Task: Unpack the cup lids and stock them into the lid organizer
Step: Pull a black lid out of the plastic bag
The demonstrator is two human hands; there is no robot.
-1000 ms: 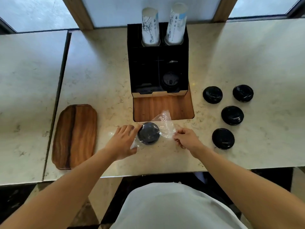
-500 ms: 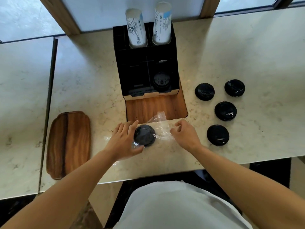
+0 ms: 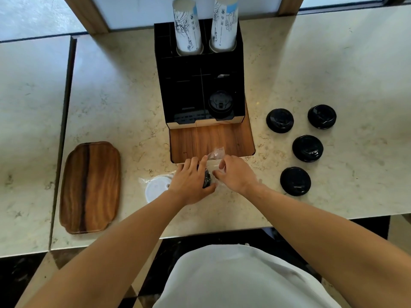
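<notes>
A black cup lid [image 3: 206,179] in a clear plastic wrapper [image 3: 215,153] sits tilted on edge on the counter just in front of the black lid organizer [image 3: 200,85]. My left hand [image 3: 190,182] grips the lid from the left. My right hand [image 3: 236,174] pinches the wrapper at the lid's right side. A white lid [image 3: 156,191] in plastic lies flat left of my left hand. One black lid [image 3: 220,104] stands in the organizer's front right slot. Several loose black lids [image 3: 307,148] lie on the counter to the right.
Two stacks of paper cups [image 3: 188,25] stand in the back of the organizer, which rests on a wooden base [image 3: 211,138]. A wooden tray [image 3: 90,186] lies at the left. The marble counter's front edge [image 3: 222,230] runs just below my forearms.
My left hand has closed over the wrapped black lid and tipped it up on edge. My right hand moved in to pinch the wrapper. A white lid has come into view at the left.
</notes>
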